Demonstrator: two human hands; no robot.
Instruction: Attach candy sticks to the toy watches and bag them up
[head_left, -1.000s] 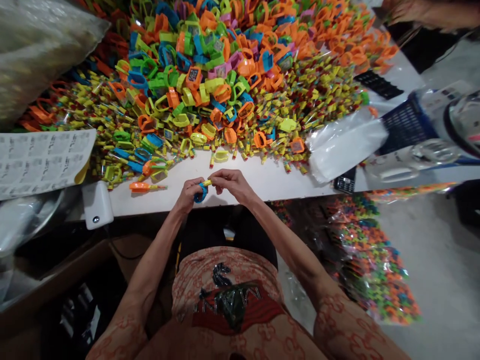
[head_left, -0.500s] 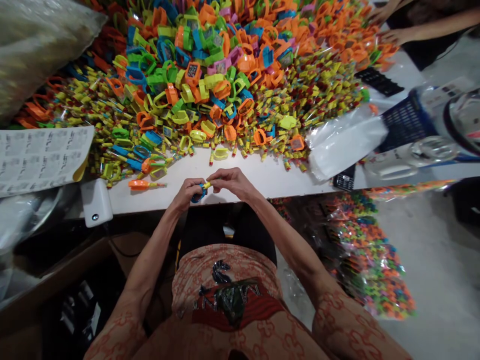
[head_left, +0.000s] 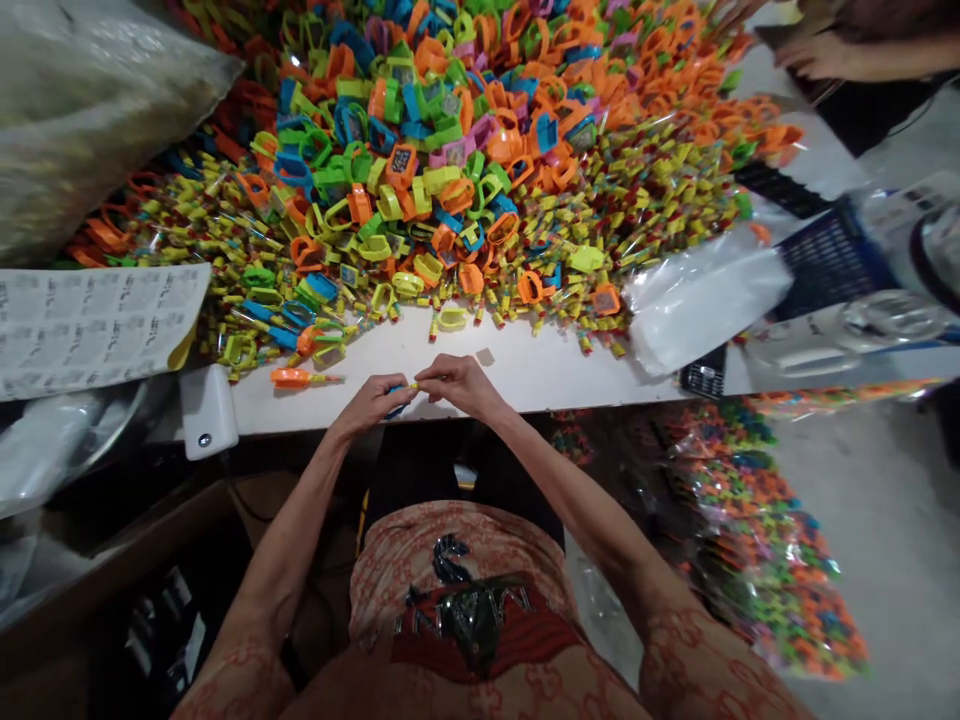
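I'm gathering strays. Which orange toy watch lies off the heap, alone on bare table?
The orange watch left of the left hand, near the front edge of the table; every other orange one sits in or against the heap.

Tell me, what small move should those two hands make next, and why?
Probably press the small yellow stick, pinched in the right hand, into the blue plastic toy strap held by the left hand. The two pieces meet between the fingertips above the white table edge. The strap is mostly hidden, so this is a guess.
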